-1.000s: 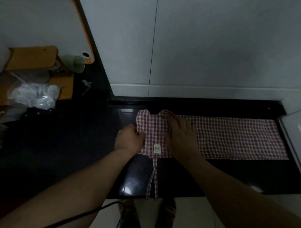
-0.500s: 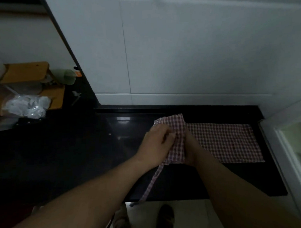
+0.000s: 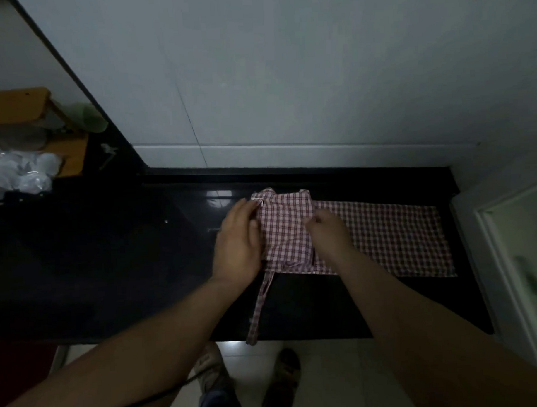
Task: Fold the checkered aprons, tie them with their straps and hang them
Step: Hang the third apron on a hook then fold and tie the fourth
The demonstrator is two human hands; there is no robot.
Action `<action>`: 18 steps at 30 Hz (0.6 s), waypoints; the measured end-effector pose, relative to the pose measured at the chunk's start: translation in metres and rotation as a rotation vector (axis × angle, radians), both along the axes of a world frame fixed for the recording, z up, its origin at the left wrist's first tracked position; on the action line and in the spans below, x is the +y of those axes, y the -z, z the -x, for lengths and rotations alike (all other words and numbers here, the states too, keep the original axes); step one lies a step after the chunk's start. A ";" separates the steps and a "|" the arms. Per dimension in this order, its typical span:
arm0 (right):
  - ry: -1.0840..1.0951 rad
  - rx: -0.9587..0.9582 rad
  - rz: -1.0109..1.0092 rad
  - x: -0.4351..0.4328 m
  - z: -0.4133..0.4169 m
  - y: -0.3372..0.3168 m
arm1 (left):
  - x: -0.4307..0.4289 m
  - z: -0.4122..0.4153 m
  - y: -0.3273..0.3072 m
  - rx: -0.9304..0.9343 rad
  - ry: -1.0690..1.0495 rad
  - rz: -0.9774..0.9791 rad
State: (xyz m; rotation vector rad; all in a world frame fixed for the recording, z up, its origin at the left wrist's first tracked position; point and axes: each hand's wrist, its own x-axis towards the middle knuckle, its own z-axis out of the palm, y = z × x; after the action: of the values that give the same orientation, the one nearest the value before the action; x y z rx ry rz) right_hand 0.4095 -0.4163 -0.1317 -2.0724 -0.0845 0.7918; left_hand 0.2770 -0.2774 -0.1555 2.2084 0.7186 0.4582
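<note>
Two hands [image 3: 236, 244] [image 3: 327, 228] hold the soft, folded checkered apron [image 3: 288, 236]

Black glossy desk [image 3: 110, 254], L-shaped, catching ceiling glare. White panelled wall [image 3: 287, 81] behind. At far left: wooden shelf unit [image 3: 14, 105]; crumpled clear plastic bag [image 3: 19, 175] in front of it; pale green cup [image 3: 90, 118] lying tipped beside it. White door frame [image 3: 506, 256] at right. Pale tiled floor [image 3: 328, 378] below.
</note>
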 end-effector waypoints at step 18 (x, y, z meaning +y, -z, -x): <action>-0.593 -0.770 0.406 -0.005 0.025 0.044 | 0.012 -0.014 0.032 0.516 0.482 -0.386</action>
State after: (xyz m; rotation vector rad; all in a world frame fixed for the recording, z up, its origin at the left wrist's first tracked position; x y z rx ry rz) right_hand 0.3849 -0.4210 -0.1755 -2.6801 -1.0742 0.2958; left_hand 0.2913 -0.2657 -0.1877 2.7962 0.3356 -0.2517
